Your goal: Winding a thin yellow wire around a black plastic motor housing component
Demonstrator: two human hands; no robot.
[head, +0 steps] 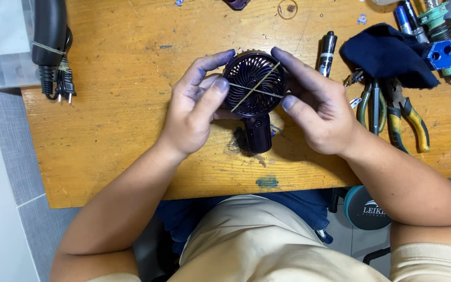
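My left hand (pixel 194 107) and right hand (pixel 319 104) face each other, forearms angled inward. Fingers curl, tips stained dark.

A dark purple-black handheld fan (pixel 254 86) is seen, crossed by yellowish rubber bands (pixel 257 86). Blue-grey smudges are spotted on the fingers (pixel 204 65) of the left hand (pixel 194 112). The counter (pixel 121 115) is orange-tan wood, marked with a teal paint blotch (pixel 268 182). A navy cloth (pixel 387 55) is noticed, plus pliers (pixel 405 120) gripped in yellow and dark green.
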